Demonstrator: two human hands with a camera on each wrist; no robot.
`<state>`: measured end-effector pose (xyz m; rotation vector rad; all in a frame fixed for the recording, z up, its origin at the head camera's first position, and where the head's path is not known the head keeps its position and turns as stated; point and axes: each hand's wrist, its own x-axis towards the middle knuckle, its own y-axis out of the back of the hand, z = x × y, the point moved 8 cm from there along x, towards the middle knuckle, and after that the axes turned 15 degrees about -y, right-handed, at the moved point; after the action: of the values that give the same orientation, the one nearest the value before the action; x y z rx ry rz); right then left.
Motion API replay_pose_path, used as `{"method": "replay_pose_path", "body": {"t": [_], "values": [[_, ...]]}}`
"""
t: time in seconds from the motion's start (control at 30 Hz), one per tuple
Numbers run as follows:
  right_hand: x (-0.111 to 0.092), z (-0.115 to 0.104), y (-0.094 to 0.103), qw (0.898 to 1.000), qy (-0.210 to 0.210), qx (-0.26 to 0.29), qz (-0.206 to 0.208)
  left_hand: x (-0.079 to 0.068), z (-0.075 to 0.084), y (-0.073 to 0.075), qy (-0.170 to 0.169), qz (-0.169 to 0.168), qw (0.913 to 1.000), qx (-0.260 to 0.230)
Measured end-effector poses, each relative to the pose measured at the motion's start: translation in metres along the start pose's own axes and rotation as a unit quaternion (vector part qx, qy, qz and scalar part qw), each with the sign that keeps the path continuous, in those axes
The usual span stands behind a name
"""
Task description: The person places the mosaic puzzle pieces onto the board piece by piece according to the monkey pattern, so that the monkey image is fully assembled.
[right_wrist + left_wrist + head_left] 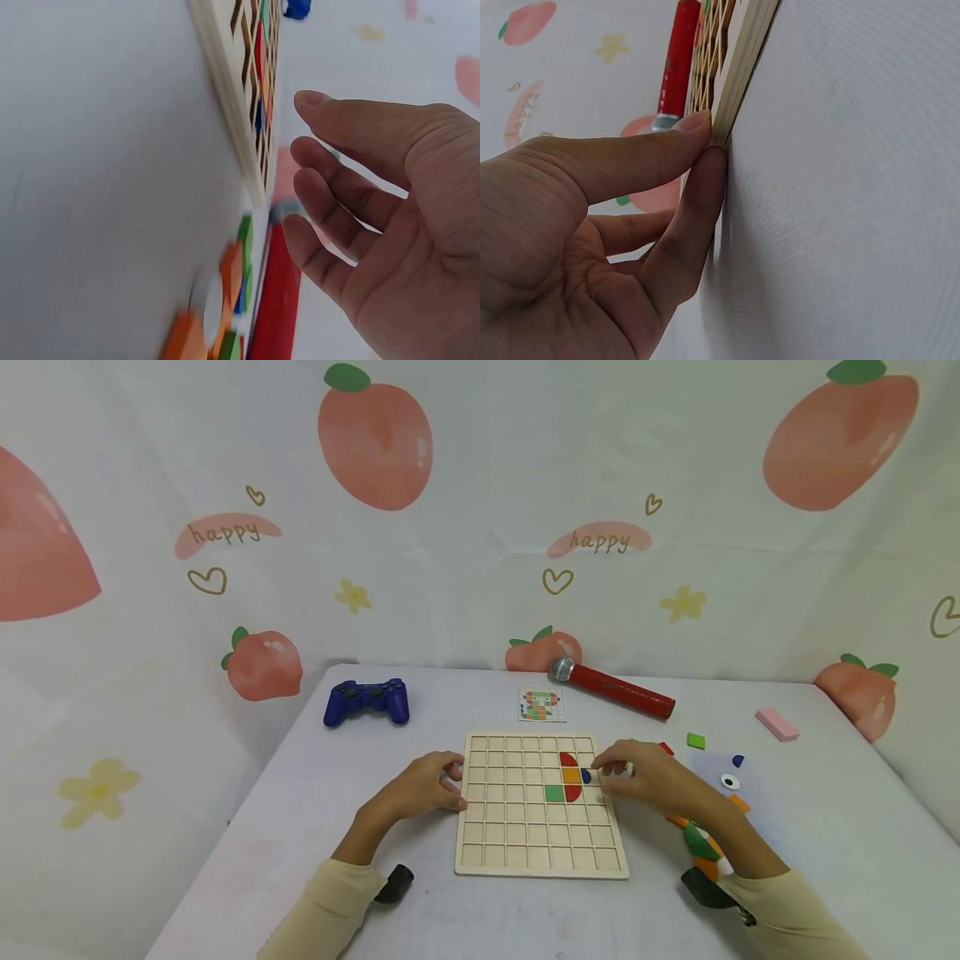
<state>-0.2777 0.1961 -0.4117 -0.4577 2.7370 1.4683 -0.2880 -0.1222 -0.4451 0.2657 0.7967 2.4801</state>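
Observation:
A wooden grid board [517, 835] lies on the table, with a green square [554, 793], an orange square [572, 776], two red rounded pieces [568, 759] and a blue half-round piece [586, 776] in its cells. At its left edge, my left hand [427, 785] pinches the rim between thumb and finger, seen close up in the left wrist view. Over the right edge hovers my right hand [648, 772], fingers loosely bent. In the right wrist view nothing sits between its thumb and fingers [330, 202].
Loose colored pieces [701, 843] lie right of the board, partly behind my right forearm. Beyond the board are a pattern card [542, 703] and a red microphone [618, 689]. A blue game controller [367, 700] rests at back left, a pink block [777, 724] at far right.

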Motion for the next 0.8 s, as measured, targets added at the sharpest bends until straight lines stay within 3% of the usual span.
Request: {"method": "replay_pose_path", "body": {"t": [0.43, 0.8], "values": [[-0.021, 0.066, 0.045, 0.996, -0.078, -0.014, 0.040, 0.000, 0.001, 0.000, -0.002, -0.001, 1.0000, 0.001], [-0.032, 0.116, 0.068, 0.988, -0.149, -0.001, 0.030, 0.000, 0.001, 0.000, -0.005, 0.000, 1.0000, -0.005]]}}
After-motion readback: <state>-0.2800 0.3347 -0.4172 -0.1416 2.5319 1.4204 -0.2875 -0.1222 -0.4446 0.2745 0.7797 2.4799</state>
